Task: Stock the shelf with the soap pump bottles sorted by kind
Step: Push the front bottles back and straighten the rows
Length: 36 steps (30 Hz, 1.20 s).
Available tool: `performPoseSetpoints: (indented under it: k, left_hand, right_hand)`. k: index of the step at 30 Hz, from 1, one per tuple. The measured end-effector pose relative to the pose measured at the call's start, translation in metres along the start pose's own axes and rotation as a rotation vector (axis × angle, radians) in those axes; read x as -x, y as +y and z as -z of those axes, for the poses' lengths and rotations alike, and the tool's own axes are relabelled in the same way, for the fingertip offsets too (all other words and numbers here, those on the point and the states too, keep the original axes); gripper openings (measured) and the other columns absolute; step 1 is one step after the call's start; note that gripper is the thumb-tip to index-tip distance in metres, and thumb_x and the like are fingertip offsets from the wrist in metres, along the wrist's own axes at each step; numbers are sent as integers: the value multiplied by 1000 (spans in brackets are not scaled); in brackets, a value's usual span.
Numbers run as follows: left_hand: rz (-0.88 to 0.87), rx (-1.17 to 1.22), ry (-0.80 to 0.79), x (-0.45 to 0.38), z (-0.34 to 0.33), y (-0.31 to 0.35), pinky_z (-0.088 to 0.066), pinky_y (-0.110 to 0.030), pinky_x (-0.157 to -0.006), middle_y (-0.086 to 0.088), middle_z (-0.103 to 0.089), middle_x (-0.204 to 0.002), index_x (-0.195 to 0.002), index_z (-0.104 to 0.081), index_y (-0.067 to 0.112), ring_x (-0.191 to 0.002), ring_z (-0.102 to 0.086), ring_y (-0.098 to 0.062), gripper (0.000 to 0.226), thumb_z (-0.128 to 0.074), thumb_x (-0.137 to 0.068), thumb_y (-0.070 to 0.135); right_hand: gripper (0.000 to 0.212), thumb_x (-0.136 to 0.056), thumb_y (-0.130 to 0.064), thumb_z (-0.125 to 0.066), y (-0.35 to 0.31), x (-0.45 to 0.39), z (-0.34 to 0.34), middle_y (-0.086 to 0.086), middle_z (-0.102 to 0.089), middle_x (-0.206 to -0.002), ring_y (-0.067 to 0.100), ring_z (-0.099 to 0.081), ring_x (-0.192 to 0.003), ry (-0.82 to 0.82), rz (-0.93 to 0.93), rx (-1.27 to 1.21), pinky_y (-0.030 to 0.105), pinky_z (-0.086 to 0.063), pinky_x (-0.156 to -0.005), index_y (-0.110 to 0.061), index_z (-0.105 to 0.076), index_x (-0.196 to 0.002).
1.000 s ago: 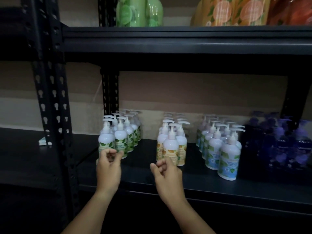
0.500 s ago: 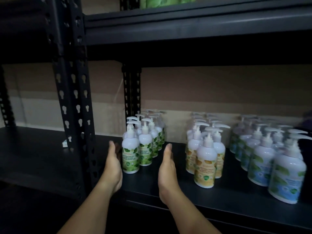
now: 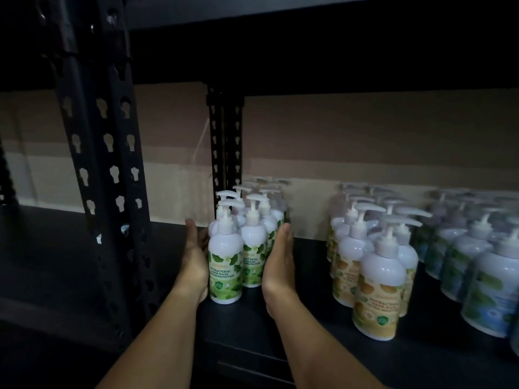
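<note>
Hands stand on both sides of the green-label bottles [image 3: 225,265], which form two short rows near the middle of the frame, on the black shelf [image 3: 314,341]. The left hand [image 3: 193,258] lies flat against the left side of the rows, with straight fingers that point to the back of the shelf; it touches the front bottle. The right hand [image 3: 279,261] lies flat against the right side in the same way, also with straight fingers, and nothing is gripped by either hand. The bottles between the palms are upright, white, with pump heads on top.

To the right, well apart from this group, the orange-label bottles [image 3: 377,299] stand in their own rows, and at the right edge of the frame the blue-label bottles [image 3: 488,293] stand in further rows, somewhat blurred. A black perforated post [image 3: 104,169] rises in the left part of the frame, and a second post [image 3: 226,141] stands behind the green group. The wall at the back is beige. The scene is dim.
</note>
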<state>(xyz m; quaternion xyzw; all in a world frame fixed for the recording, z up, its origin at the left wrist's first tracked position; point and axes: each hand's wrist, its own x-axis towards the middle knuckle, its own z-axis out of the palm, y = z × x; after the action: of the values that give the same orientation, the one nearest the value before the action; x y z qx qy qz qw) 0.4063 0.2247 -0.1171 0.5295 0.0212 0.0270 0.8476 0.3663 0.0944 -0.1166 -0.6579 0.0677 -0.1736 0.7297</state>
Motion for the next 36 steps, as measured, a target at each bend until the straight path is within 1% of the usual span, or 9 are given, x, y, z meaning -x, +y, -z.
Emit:
performPoseSetpoints:
  k: [5,8,12,15,18,21,28,32,36]
  left_hand:
    - [37,-24,-67,2,-4,1,-48,-58,-109,-19,-74,-120,-134,-66,19,-113,-71,-38,88,-20,-94,83]
    - [37,-32,-76,4,-4,2,-52,-54,-104,-18,-76,-117,-132,-67,18,-108,-73,-36,84,-19,-98,78]
    - [29,-40,-113,7,-4,2,-53,-51,-100,-17,-76,-118,-132,-67,20,-108,-74,-34,82,-18,-99,76]
    - [0,-11,-103,7,-3,1,-53,-50,-99,-16,-76,-117,-124,-70,21,-109,-73,-35,78,-20,-99,75]
    - [-47,64,-63,2,0,-1,-48,-54,-108,-14,-73,-125,-125,-70,22,-117,-69,-35,75,-26,-98,76]
    - [-75,73,-108,-1,1,-5,-46,-55,-110,-15,-73,-126,-129,-68,19,-121,-67,-35,79,-25,-97,77]
    - [-69,50,-173,-3,2,-6,-44,-55,-112,-14,-72,-129,-137,-63,18,-122,-68,-34,82,-23,-97,77]
    - [-59,33,-187,1,0,-4,-47,-51,-108,-14,-72,-127,-136,-64,19,-119,-69,-32,79,-20,-99,74]
    - [-50,35,-191,2,-1,-3,-46,-52,-110,-14,-72,-128,-136,-64,20,-122,-67,-33,78,-20,-100,74]
  right_hand:
    - [107,-80,-91,-11,3,-9,-11,-10,9,-172,9,9,-157,-66,67,73,46,2,-129,-29,7,-164]
    - [105,-77,-84,-14,6,-13,-13,-10,12,-171,8,13,-156,-84,67,96,46,5,-129,-29,9,-163]
    - [111,-75,-97,-13,10,-17,-12,-13,11,-171,8,11,-157,-92,52,47,49,4,-129,-33,8,-163]
    - [126,-57,-109,-19,19,-26,-7,-18,5,-171,9,5,-158,-85,31,-78,53,-3,-129,-43,6,-161]
    - [114,-65,-106,-26,28,-42,2,-18,0,-171,12,2,-158,-57,38,-196,55,-5,-128,-49,-2,-161]
    - [108,-66,-106,-32,41,-69,2,-19,-18,-169,11,-11,-158,-46,10,-241,54,-11,-128,-52,-18,-158]
    - [95,-70,-102,-39,46,-84,3,-15,-54,-150,13,-50,-140,-255,14,-322,47,-37,-119,-46,-50,-147]
    - [93,-72,-101,-38,53,-93,2,-18,-48,-155,13,-43,-145,-264,4,-311,50,-29,-123,-50,-45,-149]
    - [99,-68,-104,-38,64,-106,0,-25,-28,-164,6,-23,-154,-254,-37,-280,52,-17,-127,-55,-30,-154]
